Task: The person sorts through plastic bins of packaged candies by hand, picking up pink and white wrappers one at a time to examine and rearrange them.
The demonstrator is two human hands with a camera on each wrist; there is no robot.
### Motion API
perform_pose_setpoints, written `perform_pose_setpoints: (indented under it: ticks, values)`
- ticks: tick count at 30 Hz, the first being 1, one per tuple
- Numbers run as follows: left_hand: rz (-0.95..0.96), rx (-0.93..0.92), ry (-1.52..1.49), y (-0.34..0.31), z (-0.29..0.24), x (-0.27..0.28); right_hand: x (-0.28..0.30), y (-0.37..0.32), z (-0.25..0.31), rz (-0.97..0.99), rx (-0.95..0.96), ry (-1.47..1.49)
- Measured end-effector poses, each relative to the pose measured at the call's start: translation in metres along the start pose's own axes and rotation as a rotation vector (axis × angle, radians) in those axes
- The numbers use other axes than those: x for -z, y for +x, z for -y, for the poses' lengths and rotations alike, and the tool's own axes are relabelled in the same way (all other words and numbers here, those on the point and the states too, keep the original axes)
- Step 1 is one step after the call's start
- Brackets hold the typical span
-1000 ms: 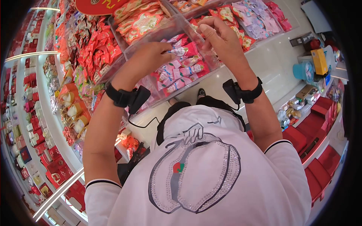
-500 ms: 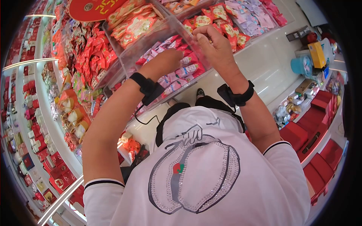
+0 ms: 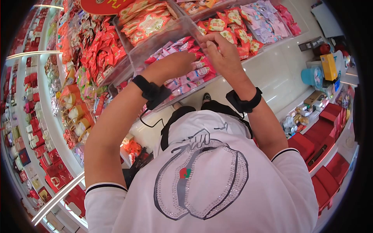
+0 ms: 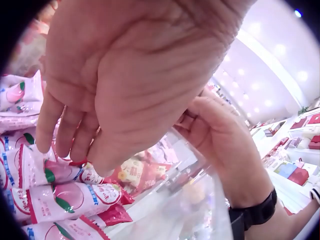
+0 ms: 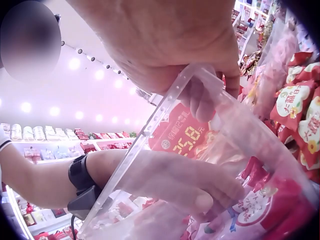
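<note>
Over the clear bin of pink peach-print packets reaches my left hand, palm down. In the left wrist view its fingers extend loosely down against the packets, pinching none visibly. My right hand is at the bin's right wall. The right wrist view shows that hand with its fingers curled over the corner of the clear plastic wall. Through this wall the left hand appears, low among the packets.
Neighbouring compartments hold red packets, lilac packets and orange-red packets. Loose red sweets lie to the left, below a round red price sign. Shelves of boxes stand left; red boxes are at right.
My left hand has moved right across the packets, and its thumb is no longer spread. My right hand has come down and slightly left to the wall. The head view has shifted a little.
</note>
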State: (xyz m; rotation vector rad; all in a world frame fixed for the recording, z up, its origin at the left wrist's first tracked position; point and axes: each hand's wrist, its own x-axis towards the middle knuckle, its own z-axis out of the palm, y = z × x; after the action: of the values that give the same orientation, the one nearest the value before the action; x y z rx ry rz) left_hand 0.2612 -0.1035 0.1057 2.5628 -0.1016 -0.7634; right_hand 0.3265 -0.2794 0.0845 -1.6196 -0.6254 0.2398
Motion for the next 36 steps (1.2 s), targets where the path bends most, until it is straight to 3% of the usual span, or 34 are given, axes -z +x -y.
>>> perform_pose_setpoints:
  ticks: [3,6,9,12,15,21,24,27,31,36]
  values:
    - [-0.203,-0.148,-0.108,-0.034,0.007,0.026,0.001,0.0,0.002,0.018,0.018,-0.033]
    - [-0.314,-0.035,-0.353,-0.09,0.008,0.064,-0.003,-0.002,0.006,0.031,0.074,-0.083]
    - [-0.464,0.146,-0.406,-0.141,0.03,0.08,-0.006,-0.006,0.019,0.073,0.132,-0.186]
    - [-0.576,0.391,-0.636,-0.169,0.082,0.061,-0.011,-0.007,0.019,0.11,0.143,-0.204]
    - [-0.63,0.521,-0.676,-0.18,0.141,0.017,-0.013,-0.01,0.015,0.131,0.151,-0.248]
    - [-0.559,0.682,-0.293,-0.172,0.199,-0.097,-0.018,-0.01,0.022,0.146,0.086,-0.215]
    - [-0.547,0.632,-0.364,-0.168,0.212,-0.149,-0.02,-0.011,0.02,0.13,0.092,-0.201]
    - [-0.446,0.822,-0.478,-0.162,0.209,-0.176,-0.02,-0.011,0.021,0.14,0.059,-0.217]
    - [-0.256,0.921,-0.707,-0.15,0.201,-0.189,-0.021,-0.01,0.017,0.125,0.076,-0.24]
    - [-0.336,0.826,-0.702,-0.146,0.214,-0.217,-0.023,-0.009,0.019,0.114,0.073,-0.283]
